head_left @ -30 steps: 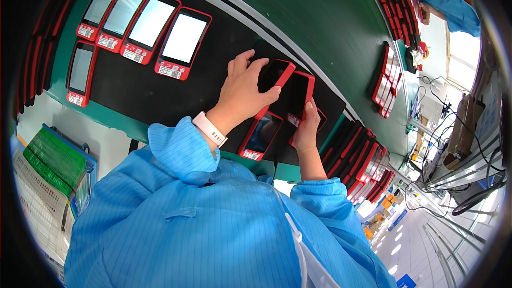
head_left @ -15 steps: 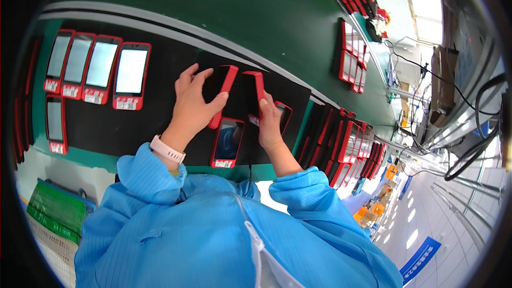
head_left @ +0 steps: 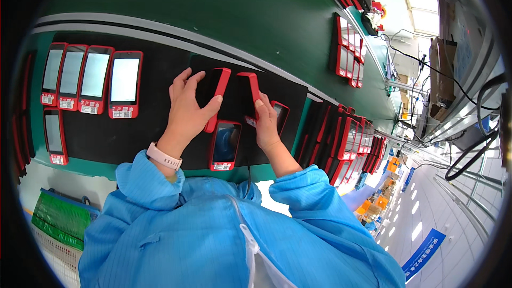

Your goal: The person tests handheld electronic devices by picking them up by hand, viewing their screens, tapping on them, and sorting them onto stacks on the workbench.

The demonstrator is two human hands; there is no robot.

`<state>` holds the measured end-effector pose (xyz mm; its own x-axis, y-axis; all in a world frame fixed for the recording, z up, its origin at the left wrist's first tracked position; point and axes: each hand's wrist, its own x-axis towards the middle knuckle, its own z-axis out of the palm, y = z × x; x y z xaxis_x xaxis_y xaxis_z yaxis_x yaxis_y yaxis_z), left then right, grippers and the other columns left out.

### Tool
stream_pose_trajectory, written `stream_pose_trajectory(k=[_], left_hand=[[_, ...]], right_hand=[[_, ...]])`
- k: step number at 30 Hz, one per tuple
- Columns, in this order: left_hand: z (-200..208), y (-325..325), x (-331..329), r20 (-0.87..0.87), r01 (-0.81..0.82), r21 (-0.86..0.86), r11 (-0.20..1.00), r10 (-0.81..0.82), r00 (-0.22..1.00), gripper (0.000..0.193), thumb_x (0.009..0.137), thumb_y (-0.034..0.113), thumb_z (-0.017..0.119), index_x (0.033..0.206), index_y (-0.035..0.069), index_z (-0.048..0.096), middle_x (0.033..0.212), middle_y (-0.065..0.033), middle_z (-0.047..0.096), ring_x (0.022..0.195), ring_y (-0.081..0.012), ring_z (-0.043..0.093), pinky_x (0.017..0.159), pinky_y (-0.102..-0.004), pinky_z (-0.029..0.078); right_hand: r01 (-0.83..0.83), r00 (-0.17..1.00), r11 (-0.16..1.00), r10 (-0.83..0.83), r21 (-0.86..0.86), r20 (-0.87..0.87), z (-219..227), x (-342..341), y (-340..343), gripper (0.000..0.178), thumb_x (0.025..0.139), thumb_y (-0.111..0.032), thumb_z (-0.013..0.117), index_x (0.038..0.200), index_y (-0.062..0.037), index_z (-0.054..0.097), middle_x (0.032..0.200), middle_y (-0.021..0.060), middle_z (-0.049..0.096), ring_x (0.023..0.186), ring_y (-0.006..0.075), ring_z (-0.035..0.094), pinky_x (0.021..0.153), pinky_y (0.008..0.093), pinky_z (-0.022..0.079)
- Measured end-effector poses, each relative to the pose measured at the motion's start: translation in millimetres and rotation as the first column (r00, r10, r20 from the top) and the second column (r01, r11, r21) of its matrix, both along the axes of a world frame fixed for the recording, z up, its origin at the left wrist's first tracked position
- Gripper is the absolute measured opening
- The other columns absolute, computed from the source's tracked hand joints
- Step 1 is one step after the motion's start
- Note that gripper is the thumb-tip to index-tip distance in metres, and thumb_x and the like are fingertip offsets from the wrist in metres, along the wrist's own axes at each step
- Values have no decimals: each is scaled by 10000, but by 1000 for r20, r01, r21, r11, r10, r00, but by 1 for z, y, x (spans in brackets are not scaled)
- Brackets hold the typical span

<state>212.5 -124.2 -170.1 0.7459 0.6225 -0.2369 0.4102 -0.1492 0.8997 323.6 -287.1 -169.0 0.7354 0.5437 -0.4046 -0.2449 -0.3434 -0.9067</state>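
Observation:
My left hand (head_left: 185, 104) grips a red-edged black handheld terminal (head_left: 224, 86) by its side, thumb on the red edge and fingers behind it. A second handheld terminal (head_left: 250, 86) stands tilted in my right hand (head_left: 268, 125), its red edge up. The two are apart, tops close together, and their screens are not visible to me. Flat on the black mat below them lies a terminal with a dark screen (head_left: 226, 143). Partly behind my right hand is another dark-screened terminal (head_left: 281, 113).
At the left of the black mat (head_left: 152, 85) lie several terminals with lit screens (head_left: 125, 81). Stacked terminals (head_left: 349, 138) stand at the right, more (head_left: 349, 48) across the green bench (head_left: 229, 16). A green basket (head_left: 61, 216) sits low left; cables (head_left: 474, 154) hang at the right.
My view has tilted slightly, so the mat's left side sits lower in the picture. Both hands keep their hold on the two terminals, with little other movement.

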Motion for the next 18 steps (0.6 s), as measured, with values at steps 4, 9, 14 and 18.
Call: stream_pose_trajectory(k=[4,9,14,18], left_hand=[[0,0,1,27,-7,20,1000,7,1000,587,703,271,665,1181,2,456,1277,-202,314,1176,-345,299,960,-391,314],[1,-2,2,20,-3,-8,1000,3,1000,602,693,278,666,1184,3,452,1284,-196,305,1184,-343,294,942,-389,340],[1,-1,0,-5,-2,-9,1000,2,1000,602,693,283,663,1185,9,449,1292,-192,290,1190,-341,287,933,-397,351],[1,-1,0,-2,1,-16,1000,-1,1000,599,694,284,661,1182,8,449,1286,-195,291,1191,-346,284,932,-401,352]], right_hand=[[0,1000,1000,-1,8,17,-1,2,-1,408,892,-217,401,1214,28,454,1178,72,439,1121,157,409,966,267,276],[18,999,1000,-18,9,-34,-1,2,-3,405,891,-222,404,1211,21,456,1152,49,448,1106,147,417,965,266,277],[23,998,1000,-23,0,-58,-1,2,-4,411,889,-227,393,1211,21,450,1152,39,434,1099,143,415,969,272,277],[32,998,999,-33,-18,-52,-2,2,-4,417,889,-234,380,1207,27,450,1163,46,427,1107,152,412,975,280,275]])
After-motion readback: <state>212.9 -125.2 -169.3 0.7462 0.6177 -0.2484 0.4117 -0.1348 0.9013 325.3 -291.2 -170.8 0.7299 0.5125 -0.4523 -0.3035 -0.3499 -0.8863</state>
